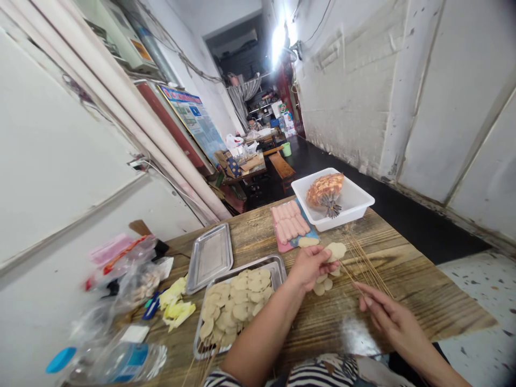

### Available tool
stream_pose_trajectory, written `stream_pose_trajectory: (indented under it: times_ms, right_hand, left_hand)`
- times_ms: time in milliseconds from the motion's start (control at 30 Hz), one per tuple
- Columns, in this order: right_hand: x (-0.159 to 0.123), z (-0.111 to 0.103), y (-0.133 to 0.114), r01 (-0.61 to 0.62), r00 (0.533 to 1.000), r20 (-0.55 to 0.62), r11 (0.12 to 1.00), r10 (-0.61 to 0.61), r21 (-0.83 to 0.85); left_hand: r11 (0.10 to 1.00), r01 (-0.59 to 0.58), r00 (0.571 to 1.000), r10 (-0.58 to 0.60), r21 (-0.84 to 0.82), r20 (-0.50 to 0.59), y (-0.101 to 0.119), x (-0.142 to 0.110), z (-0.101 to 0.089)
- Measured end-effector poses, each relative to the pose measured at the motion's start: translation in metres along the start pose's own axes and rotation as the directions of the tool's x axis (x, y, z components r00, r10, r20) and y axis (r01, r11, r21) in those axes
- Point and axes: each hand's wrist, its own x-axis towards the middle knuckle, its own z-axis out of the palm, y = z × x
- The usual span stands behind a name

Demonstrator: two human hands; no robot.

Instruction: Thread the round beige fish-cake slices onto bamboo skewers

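Between the fingers of my left hand [308, 266] are pale, round flat slices [336, 251]. My right hand [385, 312] pinches a thin wooden skewer [349, 274], whose far end meets the slices; whether it has pierced them I cannot tell. A few more slices [320, 287] lie on the table below my left hand, and one sits beside the sausages. By my left forearm, a metal tray [278, 263] holds a heap of the same slices, with skewer ends sticking out at its near side. Loose skewers [368, 263] lie on the wood to the right.
Pink sausages [289, 221] lie on a flat package behind my left hand. A white plastic tub [355, 201] holds a bundle of skewered food [324, 189]. Another metal tray [210, 257], yellow wrappers [175, 306], plastic bags and a water bottle [129, 361] are on the left.
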Motion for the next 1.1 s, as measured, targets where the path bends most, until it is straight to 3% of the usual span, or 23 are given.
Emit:
stream_pose_trajectory:
  times_ms: [400, 700, 967, 1100]
  right_hand:
    - [0.003, 0.006, -0.003, -0.043, 0.997, -0.057, 0.999, 0.044, 0.024]
    - [0.000, 0.000, -0.007, -0.029, 0.998, -0.060, 1.000, 0.029, -0.007]
    - [0.002, -0.008, -0.006, 0.141, 0.989, 0.062, 0.969, -0.131, -0.201]
    - [0.004, -0.007, -0.016, 0.227, 0.972, 0.025, 0.896, -0.235, -0.381]
  left_hand:
    - [0.999, -0.029, 0.999, 0.028, 0.034, 0.035, -0.004, 0.000, 0.005]
    - [1.000, -0.009, 1.000, 0.008, 0.013, 0.020, -0.001, -0.003, 0.009]
    - [0.989, -0.094, 0.995, 0.098, 0.117, -0.022, -0.004, -0.002, 0.013]
    - [0.983, -0.107, 0.994, 0.108, 0.147, 0.002, -0.006, -0.004, 0.017]
